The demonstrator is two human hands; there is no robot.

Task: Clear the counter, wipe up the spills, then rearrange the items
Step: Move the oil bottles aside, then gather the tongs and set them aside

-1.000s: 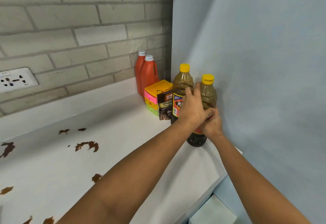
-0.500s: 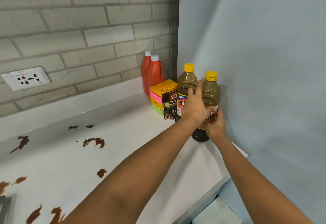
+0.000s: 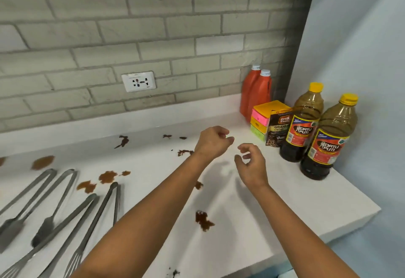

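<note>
Both of my hands hover over the white counter (image 3: 285,201) and hold nothing. My left hand (image 3: 213,143) and my right hand (image 3: 251,166) have loosely curled fingers and sit left of two dark sauce bottles with yellow caps (image 3: 303,124) (image 3: 328,137). The bottles stand upright by the blue wall, apart from both hands. Brown spills mark the counter: one near my forearms (image 3: 203,220), several more to the left (image 3: 107,177) (image 3: 42,162) and at the back (image 3: 122,142).
Two orange bottles (image 3: 255,93), a stack of coloured boxes (image 3: 263,120) and a dark coffee pouch (image 3: 277,132) crowd the back right corner. Several metal tongs and utensils (image 3: 50,212) lie at the left. A wall socket (image 3: 138,81) sits in the brick backsplash. The counter ends at the right.
Both hands have let go of the front sauce bottle and pulled back to the left. The view has swung left, bringing the utensils and more spills into sight.
</note>
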